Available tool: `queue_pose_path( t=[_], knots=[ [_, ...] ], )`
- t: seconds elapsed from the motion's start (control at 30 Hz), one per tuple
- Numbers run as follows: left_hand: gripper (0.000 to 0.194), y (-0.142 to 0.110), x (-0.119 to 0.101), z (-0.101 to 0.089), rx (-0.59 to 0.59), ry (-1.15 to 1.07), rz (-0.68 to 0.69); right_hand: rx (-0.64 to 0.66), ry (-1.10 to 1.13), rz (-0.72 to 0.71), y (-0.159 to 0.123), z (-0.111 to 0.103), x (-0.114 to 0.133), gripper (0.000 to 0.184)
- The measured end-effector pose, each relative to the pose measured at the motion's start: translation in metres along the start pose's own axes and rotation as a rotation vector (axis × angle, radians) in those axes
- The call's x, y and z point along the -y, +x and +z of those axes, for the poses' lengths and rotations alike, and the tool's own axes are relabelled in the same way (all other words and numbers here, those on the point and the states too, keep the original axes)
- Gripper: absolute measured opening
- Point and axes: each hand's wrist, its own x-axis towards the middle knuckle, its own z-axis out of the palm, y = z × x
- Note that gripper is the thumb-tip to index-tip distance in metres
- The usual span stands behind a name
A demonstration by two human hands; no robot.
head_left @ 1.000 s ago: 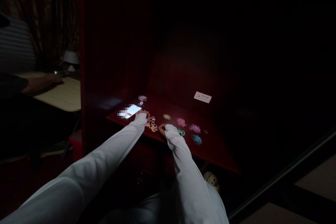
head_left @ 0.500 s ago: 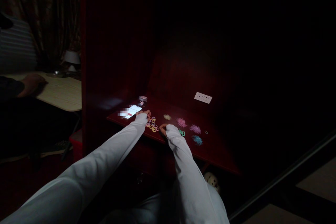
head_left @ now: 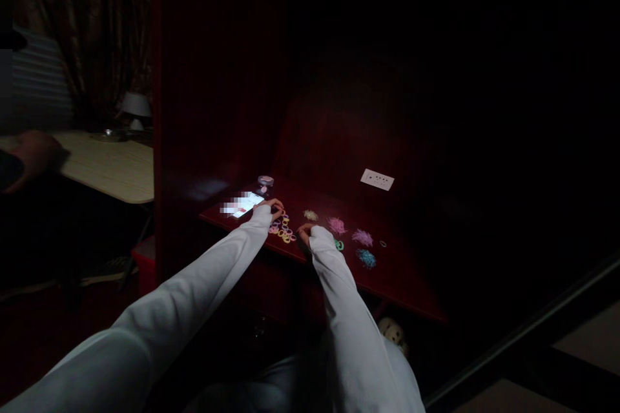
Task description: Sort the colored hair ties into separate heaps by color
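Note:
A loose pile of pastel hair ties (head_left: pixel 287 232) in yellow, pink and purple lies on the dark red desk (head_left: pixel 402 284). My left hand (head_left: pixel 274 206) hovers at the pile's far left side, fingers curled together; anything between them is too small to make out. Just right of the pile, my right hand (head_left: pixel 305 233) is closed in a pinch, its fingertips turned toward the ties. Green hair ties (head_left: pixel 339 245) lie partly behind my right sleeve. Beyond are small heaps of thin bands: cream (head_left: pixel 310 215), pink (head_left: pixel 336 226), purple (head_left: pixel 362 237) and blue (head_left: pixel 366 259).
A lit phone (head_left: pixel 246 204) and a small clear container (head_left: pixel 265 183) sit at the desk's left. One single ring (head_left: pixel 383 244) lies at the right. A socket panel (head_left: pixel 377 179) is on the back wall. Another person's hand (head_left: pixel 39 151) is over a pale table (head_left: pixel 116 171).
My left hand has risen slightly from the hair ties. My right hand has barely shifted. The other person's hand has moved left, and the whole view has shifted slightly.

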Motion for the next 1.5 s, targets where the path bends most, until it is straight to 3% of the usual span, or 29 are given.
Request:
queue_pose_path(
  t=[0.13,0.27,0.6,0.77,1.07,1.17,1.3,1.4,1.5],
  knots=[
    [0.015,-0.002,0.003,0.005,-0.011,0.108,0.077,-0.067,0.088,0.028,0.006,0.002,0.001,0.030],
    [0.017,-0.002,0.007,0.012,0.051,0.070,0.104,-0.124,0.156,0.030,0.011,0.008,0.000,0.031],
    [0.016,-0.001,0.009,0.013,0.160,0.024,0.123,-0.160,0.126,0.081,0.014,0.021,0.006,0.025],
    [0.018,-0.002,0.010,0.015,0.180,0.091,0.126,-0.176,0.188,0.171,0.018,0.029,0.010,0.025],
    [0.015,-0.004,0.003,0.014,0.242,0.085,0.144,-0.183,0.302,0.197,0.025,0.043,0.011,0.015],
    [0.015,-0.005,0.001,0.014,0.210,0.081,0.148,-0.199,0.306,0.199,0.030,0.037,0.006,0.015],
    [0.011,-0.004,-0.001,0.013,0.136,0.083,0.120,-0.240,0.290,0.217,0.032,0.012,-0.014,0.021],
    [0.014,-0.002,-0.002,0.011,0.063,0.058,0.070,-0.322,0.112,0.189,0.023,-0.010,-0.033,0.021],
    [0.018,-0.001,-0.005,0.009,0.066,0.004,0.039,-0.289,-0.048,0.147,0.009,-0.023,-0.044,0.021]
  ],
)
